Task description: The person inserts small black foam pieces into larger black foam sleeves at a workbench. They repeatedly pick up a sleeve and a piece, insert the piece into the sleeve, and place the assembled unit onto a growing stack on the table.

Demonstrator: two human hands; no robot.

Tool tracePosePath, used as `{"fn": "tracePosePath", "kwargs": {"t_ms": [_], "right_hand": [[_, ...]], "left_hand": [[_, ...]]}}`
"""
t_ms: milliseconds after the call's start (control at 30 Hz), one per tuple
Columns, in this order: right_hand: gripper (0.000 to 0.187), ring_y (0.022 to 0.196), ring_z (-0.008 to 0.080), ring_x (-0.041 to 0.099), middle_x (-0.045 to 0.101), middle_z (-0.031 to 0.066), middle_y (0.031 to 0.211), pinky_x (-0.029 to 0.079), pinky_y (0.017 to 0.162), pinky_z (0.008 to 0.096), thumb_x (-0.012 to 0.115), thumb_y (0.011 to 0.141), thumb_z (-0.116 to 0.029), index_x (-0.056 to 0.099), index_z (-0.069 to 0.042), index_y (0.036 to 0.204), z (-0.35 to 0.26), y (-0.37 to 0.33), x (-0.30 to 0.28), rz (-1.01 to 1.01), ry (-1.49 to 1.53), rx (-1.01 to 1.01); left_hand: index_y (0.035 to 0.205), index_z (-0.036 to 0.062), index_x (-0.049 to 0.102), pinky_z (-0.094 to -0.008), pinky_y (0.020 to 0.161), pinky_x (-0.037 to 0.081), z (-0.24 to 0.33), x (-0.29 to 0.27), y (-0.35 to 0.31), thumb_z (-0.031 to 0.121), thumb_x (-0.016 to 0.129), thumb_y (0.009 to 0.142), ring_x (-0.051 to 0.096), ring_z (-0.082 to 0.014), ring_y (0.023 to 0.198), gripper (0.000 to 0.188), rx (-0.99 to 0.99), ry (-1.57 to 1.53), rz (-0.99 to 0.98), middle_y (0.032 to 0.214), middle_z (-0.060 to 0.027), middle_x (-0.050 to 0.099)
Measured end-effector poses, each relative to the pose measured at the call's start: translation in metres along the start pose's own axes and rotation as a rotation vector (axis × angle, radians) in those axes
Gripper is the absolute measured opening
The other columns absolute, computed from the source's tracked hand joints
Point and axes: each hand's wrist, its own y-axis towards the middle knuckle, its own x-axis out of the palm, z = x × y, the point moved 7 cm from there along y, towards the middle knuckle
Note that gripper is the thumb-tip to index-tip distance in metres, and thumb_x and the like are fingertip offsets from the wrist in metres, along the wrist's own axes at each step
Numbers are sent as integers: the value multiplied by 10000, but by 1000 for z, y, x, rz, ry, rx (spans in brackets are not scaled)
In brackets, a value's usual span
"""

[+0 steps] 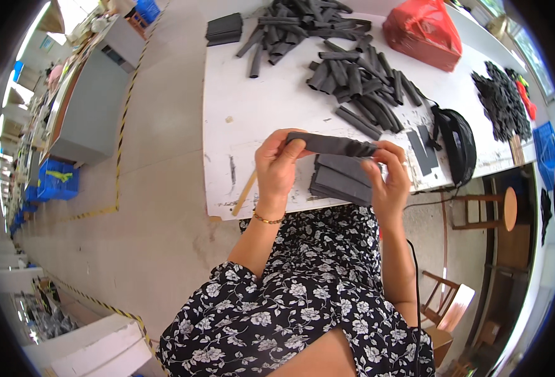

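A dark grey fabric strip (331, 144) is stretched between my two hands above the table's near edge. My left hand (276, 160) pinches its left end, with the thumb on top. The fingers of my right hand (388, 173) close on the other end, where the cloth is bunched and wrinkled. Just below the strip lies a stack of flat dark grey fabric pieces (340, 179), partly hidden by my right hand. Farther back is a heap of dark rolled fabric tubes (353, 78).
The white table (246, 113) also bears a red plastic bag (422, 34), a black pouch (458, 141), flat grey strips (420, 152), a pile of dark scraps (503, 100) and a folded dark stack (224, 29). A wooden stick (245, 193) lies left. Wooden stools (510, 208) stand right.
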Motion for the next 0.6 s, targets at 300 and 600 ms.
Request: {"fn": "tracePosePath", "kwargs": {"t_ms": [300, 600], "right_hand": [[145, 863, 95, 561, 626, 34, 945, 447, 729, 221, 691, 909, -144, 668, -4, 881, 15, 11, -1, 6, 446, 320], [288, 717, 108, 597, 657, 59, 832, 491, 677, 243, 687, 916, -156, 586, 45, 1096, 63, 7, 9, -16, 388, 493]], "left_hand": [[1013, -7, 638, -350, 779, 612, -12, -14, 0, 28, 600, 939, 682, -171, 830, 90, 16, 10, 158, 924, -76, 687], [1032, -30, 645, -341, 772, 607, -38, -18, -3, 55, 598, 947, 680, -173, 823, 129, -124, 6, 258, 927, -99, 692]]}}
